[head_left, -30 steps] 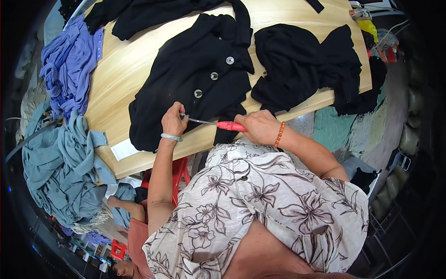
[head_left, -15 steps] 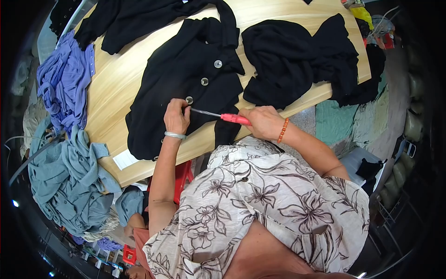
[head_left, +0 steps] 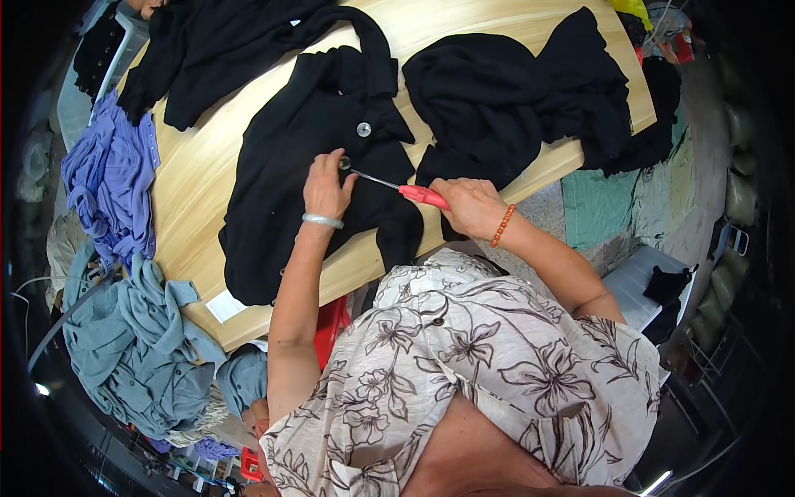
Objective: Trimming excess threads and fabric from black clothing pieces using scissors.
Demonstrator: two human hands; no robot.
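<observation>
Red-handled tool [head_left: 422, 195]: clamped in the right hand [head_left: 470, 207]; a slip of its thin metal shank could have poked the left hand [head_left: 328, 189] or snagged fabric.
Button [head_left: 345, 163]: round, glossy, at the left hand; pinching could not be confirmed.
Black garment [head_left: 277, 166]: soft, matte, near left on the wood-grained desk [head_left: 195, 178].

The right hand [head_left: 474, 207] gripped a red-handled tool [head_left: 423, 196] whose metal shaft [head_left: 377, 178] pointed at a button [head_left: 344, 163] beside the left hand [head_left: 327, 188] on a black garment [head_left: 277, 161] on the counter [head_left: 195, 195], with purple clothes [head_left: 112, 170] at the left edge.
</observation>
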